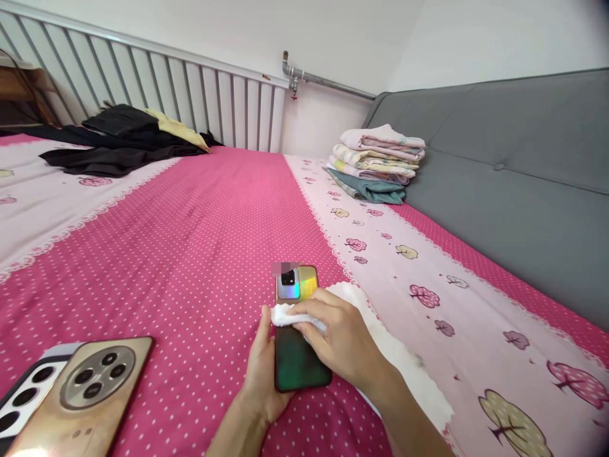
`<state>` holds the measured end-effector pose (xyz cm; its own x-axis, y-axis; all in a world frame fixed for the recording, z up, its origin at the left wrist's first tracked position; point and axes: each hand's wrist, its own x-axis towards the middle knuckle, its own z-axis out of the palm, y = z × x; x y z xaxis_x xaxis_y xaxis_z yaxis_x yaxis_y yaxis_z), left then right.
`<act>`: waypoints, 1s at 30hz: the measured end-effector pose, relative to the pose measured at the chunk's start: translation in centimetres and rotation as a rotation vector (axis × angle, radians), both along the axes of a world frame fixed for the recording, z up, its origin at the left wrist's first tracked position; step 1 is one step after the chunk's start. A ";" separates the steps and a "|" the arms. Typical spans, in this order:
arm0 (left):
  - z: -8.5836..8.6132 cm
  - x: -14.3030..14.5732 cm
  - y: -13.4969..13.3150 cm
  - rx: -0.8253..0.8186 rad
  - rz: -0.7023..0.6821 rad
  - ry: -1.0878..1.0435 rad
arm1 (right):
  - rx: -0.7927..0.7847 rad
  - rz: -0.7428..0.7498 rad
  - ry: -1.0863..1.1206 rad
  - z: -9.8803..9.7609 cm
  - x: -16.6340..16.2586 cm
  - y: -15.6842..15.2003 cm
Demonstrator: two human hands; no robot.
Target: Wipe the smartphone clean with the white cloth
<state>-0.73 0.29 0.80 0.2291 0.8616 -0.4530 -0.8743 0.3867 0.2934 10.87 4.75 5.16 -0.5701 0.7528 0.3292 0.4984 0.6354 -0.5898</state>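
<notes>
A smartphone (301,365) with a shiny, dark green to gold back lies back side up in my left hand (262,374). My left thumb rests along its left edge, and the other fingers are hidden beneath it. My right hand (340,333) pinches a white wipe (285,315) and presses it on the phone's back, just below the camera block. Under and beside my right forearm, a white cloth or sheet of paper (404,362) is spread on the bed; the arm covers part of it.
At the lower left lie a gold phone (109,406) with a round camera ring and another phone (28,393) partly under it. Folded cloths (380,155) are stacked by the grey headboard (499,152). Dark clothes (118,139) lie near the white radiator (204,95). A pink dotted bedspread (214,228) covers the bed.
</notes>
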 end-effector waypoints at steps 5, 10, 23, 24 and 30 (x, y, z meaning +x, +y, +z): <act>-0.3 0.0 0.1 0.017 0.054 -0.010 | -0.052 0.097 -0.075 0.7 0.1 -0.5; -0.6 -0.2 0.1 0.038 0.024 -0.027 | -0.077 0.158 -0.167 0.9 0.3 -1.0; -2.1 -0.9 0.8 0.166 -0.003 -0.104 | -0.191 0.332 -0.318 0.9 0.7 -2.4; -2.3 -1.0 0.9 0.177 -0.010 -0.104 | -0.200 0.334 -0.314 0.9 0.7 -2.5; -1.9 -1.0 1.0 0.139 0.050 -0.058 | -0.216 0.287 -0.243 1.1 0.5 -2.3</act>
<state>-1.69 1.32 -1.13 0.2064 0.9260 -0.3160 -0.9084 0.3014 0.2897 11.38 2.45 6.30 -0.8079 0.5892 0.0118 0.4601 0.6431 -0.6121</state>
